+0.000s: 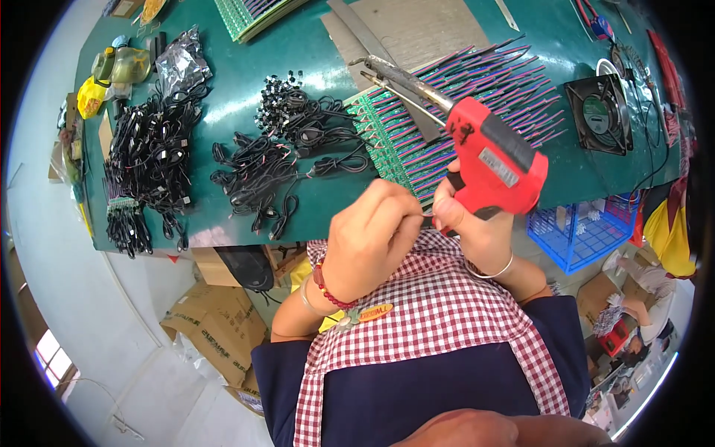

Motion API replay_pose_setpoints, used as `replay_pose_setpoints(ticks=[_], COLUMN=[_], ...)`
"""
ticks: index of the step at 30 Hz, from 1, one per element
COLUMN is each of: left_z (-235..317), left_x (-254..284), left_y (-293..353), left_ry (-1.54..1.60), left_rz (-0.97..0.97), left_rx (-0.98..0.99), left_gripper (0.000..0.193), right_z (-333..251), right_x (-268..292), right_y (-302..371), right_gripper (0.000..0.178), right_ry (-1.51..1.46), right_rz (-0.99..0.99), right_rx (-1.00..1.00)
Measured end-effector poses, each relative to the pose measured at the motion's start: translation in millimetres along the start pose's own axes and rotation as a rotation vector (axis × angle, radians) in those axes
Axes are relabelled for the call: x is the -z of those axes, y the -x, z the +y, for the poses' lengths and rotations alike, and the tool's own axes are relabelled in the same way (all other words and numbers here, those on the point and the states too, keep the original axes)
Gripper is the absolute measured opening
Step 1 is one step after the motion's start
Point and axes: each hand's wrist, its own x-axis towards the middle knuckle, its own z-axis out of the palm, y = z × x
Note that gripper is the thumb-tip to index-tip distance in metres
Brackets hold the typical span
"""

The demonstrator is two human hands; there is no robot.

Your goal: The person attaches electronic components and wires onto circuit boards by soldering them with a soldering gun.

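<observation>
My right hand (480, 229) grips a red and black soldering gun (488, 149) with a long metal tip that points up and left over the bench. My left hand (376, 240) is closed in a pinch close to the gun's handle, and what its fingertips hold is hidden or too small to make out. Beyond both hands lies a panel of green circuit boards (380, 145) with rows of red, blue and black wires (506, 93) fanning to the right. A flat metal bar (365, 30) lies partly across the wires, behind the gun's tip.
On the green bench (246, 67) to the left lie bundles of black cables (153, 153), looser coiled cables (257, 179) and a pile of small black parts (279, 104). A square black fan (598, 113) stands at the right. Below the edge is a blue wire basket (577, 231).
</observation>
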Motion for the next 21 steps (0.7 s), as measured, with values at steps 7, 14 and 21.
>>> replay_pose_setpoints(ticks=[7,14,21], left_z=[-31,-53,-52], left_x=[16,16,20], left_y=[-21,-44,-48], left_ry=[-0.276,-0.507,-0.587], left_rz=[-0.012,-0.146,-0.242], left_rx=[0.002,-0.08,-0.092], left_gripper=[0.01,0.014,0.012], right_z=[5,34,55], right_x=[21,62,76], right_y=[1,37,55], right_gripper=[0.038,0.039,0.038], right_ry=[-0.109,0.027,0.132], right_rz=[0.144,0.087,0.05], right_rx=[0.015,-0.016,-0.016])
